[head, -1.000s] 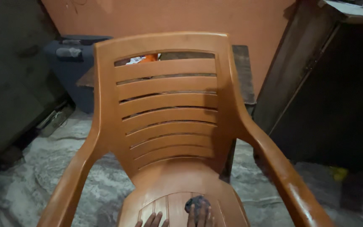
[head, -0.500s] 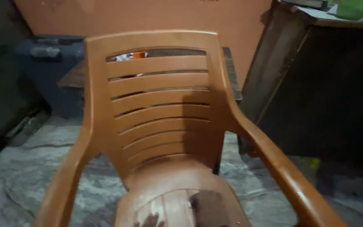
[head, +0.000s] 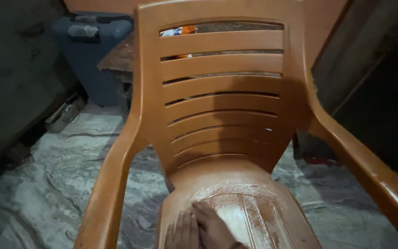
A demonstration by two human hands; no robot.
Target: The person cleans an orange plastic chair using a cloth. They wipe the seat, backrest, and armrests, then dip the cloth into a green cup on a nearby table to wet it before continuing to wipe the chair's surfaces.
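Chair: orange moulded plastic, slatted curved back, rounded glossy armrests, ribbed seat looking wet and streaky in the middle; it stands on a mottled grey stone floor in front of a dark wooden table and a blue-grey bin. Left hand lies flat on the seat's front-left, fingers straight and together, holding nothing. Right hand overlaps it, fingers pressed down on the seat; can't tell if anything is under them.

Both hands now lie together on the wet chair seat; the dark cloth is hidden
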